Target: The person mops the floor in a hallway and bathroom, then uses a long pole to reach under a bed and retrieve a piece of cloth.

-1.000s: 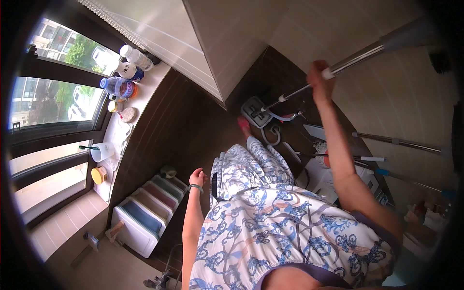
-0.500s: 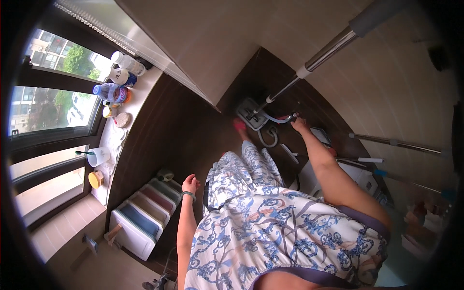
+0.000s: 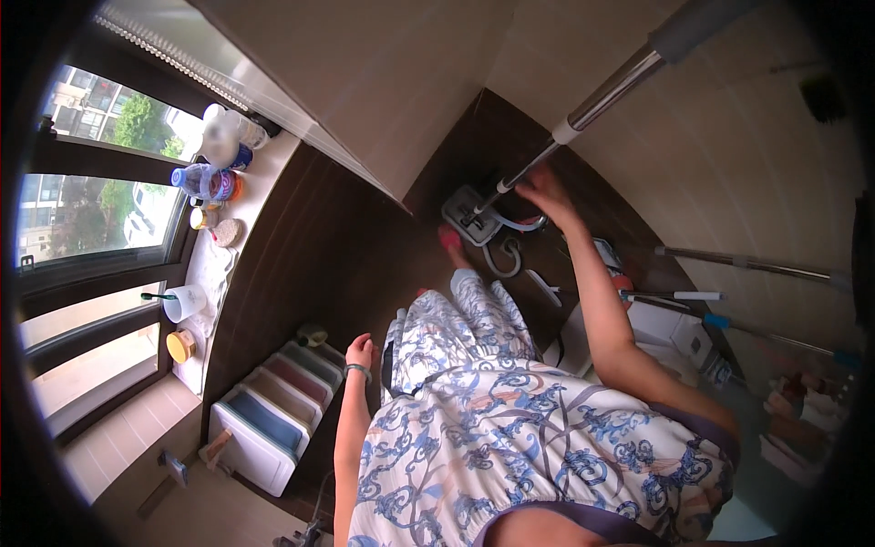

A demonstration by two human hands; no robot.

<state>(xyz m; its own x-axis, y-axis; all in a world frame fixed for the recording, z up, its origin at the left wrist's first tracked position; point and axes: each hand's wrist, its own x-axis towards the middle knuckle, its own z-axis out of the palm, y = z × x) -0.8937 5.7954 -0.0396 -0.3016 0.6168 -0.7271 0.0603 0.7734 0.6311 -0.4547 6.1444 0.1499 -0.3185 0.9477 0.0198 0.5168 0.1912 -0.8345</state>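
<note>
My right hand (image 3: pixel 547 196) is stretched out beside the lower part of a long telescopic pole (image 3: pixel 565 134), its fingers parted and slightly blurred. Whether the fingertips touch the pole, I cannot tell. The pole runs down to a grey rectangular mop bucket or mop head (image 3: pixel 470 219) on the dark floor. A curved grey handle (image 3: pixel 524 222) stands out from its side, just below my hand. My left hand (image 3: pixel 362 351) hangs at my side with its fingers curled in, holding nothing, a dark bracelet (image 3: pixel 358 368) at the wrist.
A white container with several coloured lids or boards (image 3: pixel 273 410) stands at the left. Bottles (image 3: pixel 208 182), a cup with a toothbrush (image 3: pixel 185 303) and a yellow-lidded jar (image 3: pixel 181 345) line the windowsill. Metal poles (image 3: pixel 747 263) lean at the right. My foot (image 3: pixel 450 239) is beside the grey base.
My right hand has let go of the curved grey handle and moved up and left to the pole. The left hand has hardly moved.
</note>
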